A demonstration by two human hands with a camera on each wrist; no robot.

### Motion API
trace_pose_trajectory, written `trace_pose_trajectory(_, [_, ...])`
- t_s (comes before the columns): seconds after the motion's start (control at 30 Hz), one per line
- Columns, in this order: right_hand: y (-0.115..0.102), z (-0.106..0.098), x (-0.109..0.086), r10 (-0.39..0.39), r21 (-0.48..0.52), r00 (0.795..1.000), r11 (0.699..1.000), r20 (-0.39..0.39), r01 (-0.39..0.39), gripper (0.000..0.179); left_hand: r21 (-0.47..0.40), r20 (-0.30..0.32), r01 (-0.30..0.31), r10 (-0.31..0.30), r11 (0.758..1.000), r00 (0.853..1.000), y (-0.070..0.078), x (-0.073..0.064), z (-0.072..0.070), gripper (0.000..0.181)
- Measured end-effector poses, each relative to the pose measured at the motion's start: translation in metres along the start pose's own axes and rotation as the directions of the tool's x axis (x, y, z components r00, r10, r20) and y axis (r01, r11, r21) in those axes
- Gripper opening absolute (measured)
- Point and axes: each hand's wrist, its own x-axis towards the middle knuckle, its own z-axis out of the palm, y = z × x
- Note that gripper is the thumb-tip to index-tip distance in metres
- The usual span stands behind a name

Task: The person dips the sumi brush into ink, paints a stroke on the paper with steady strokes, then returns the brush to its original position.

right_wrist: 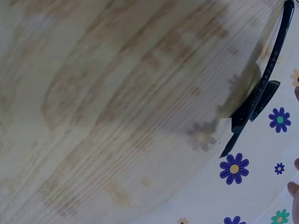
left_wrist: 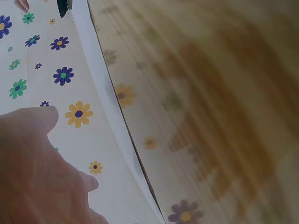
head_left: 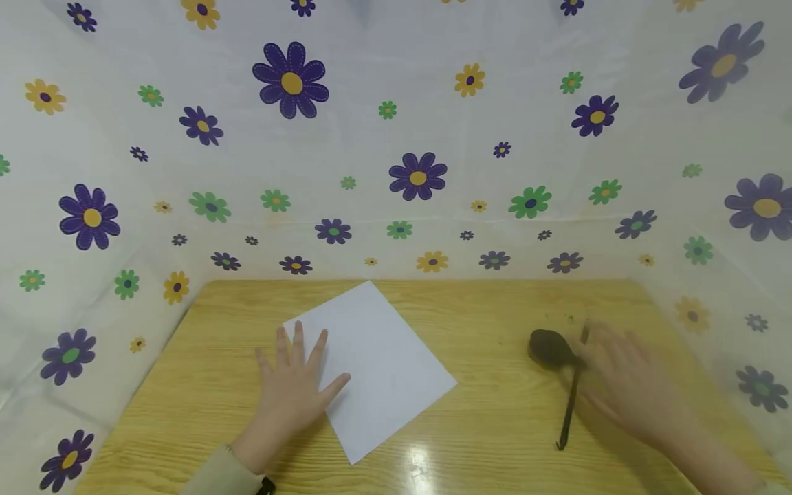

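Note:
A white sheet of paper (head_left: 383,364) lies at an angle in the middle of the wooden table (head_left: 495,440). My left hand (head_left: 297,392) presses flat on the sheet's left corner, fingers spread; in the left wrist view the hand (left_wrist: 32,168) fills the lower left. My right hand (head_left: 625,385) is blurred, fingers extended, just over and to the right of a thin black pen (head_left: 570,405). A dark rounded lump (head_left: 549,347) sits by the pen's upper end. In the right wrist view the pen (right_wrist: 266,79) with its clip lies at the table's edge.
Flower-printed white sheeting (head_left: 371,137) walls the table at the back and both sides. Bare wood lies between the paper and the pen. The table's grain fills most of the wrist views (right_wrist: 117,116).

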Motion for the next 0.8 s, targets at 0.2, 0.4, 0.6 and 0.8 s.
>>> trace_pose_trajectory(0.2, [0.001, 0.001, -0.002, -0.176, -0.032, 0.984, 0.984, 0.017, 0.177, 0.056, 0.015, 0.046, -0.001, 0.000, 1.000, 0.999, 0.005, 0.005, 0.005, 0.091])
trace_pose_trajectory(0.4, [-0.002, 0.005, -0.005, -0.274, -0.012, 0.962, 0.962, -0.012, 0.274, 0.057, 0.039, 0.113, 0.002, -0.006, 0.999, 0.994, 0.013, 0.008, 0.009, 0.092])
trace_pose_trajectory(0.6, [-0.005, 0.011, -0.005, -0.352, 0.012, 0.934, 0.935, -0.063, 0.354, 0.056, 0.050, 0.177, -0.011, 0.002, 0.999, 0.984, 0.019, 0.005, 0.011, 0.091])
trace_pose_trajectory(0.8, [-0.004, 0.023, -0.010, -0.408, -0.008, 0.908, 0.913, -0.097, 0.409, 0.056, 0.037, 0.232, -0.020, 0.011, 0.999, 0.973, 0.022, 0.004, 0.011, 0.092])
